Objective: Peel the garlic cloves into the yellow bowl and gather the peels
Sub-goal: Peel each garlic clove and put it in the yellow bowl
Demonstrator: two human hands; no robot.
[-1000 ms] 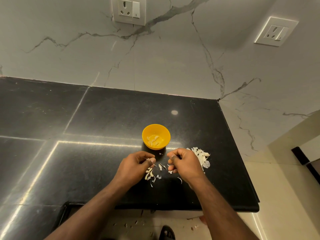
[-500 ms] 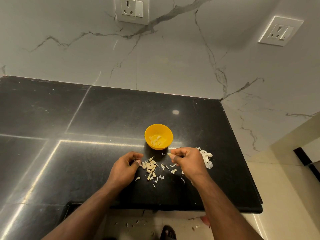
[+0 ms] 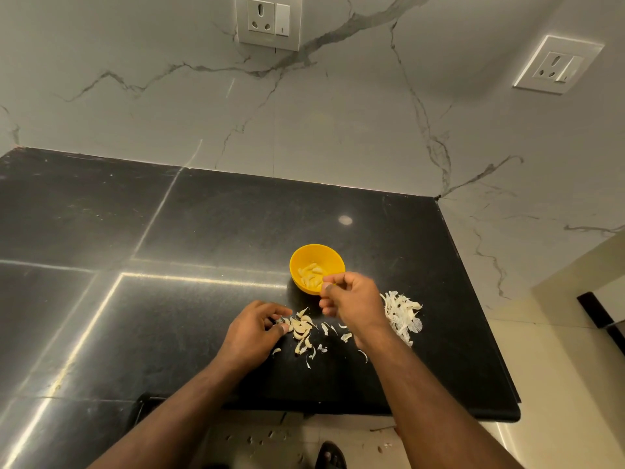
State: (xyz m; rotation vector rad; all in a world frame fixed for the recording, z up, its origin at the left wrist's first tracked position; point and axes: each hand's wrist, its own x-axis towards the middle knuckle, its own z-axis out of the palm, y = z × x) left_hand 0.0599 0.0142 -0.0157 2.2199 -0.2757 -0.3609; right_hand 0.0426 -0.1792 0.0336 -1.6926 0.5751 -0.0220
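A small yellow bowl with several peeled cloves stands on the black countertop. My right hand hovers at the bowl's near rim, its thumb and forefinger pinched together; whether they hold a clove is too small to tell. My left hand rests on the counter, its fingertips touching a little heap of unpeeled cloves. Loose bits of peel lie scattered in front of the hands. A larger pile of white peels sits to the right, partly behind my right wrist.
The counter's front edge runs just below my forearms, and its right edge ends near the marble corner. Wall sockets are above. Peel scraps and a sandalled foot show on the floor.
My right hand has lifted from the counter and moved up to the bowl's rim. My left hand has slid left to the heap of cloves.
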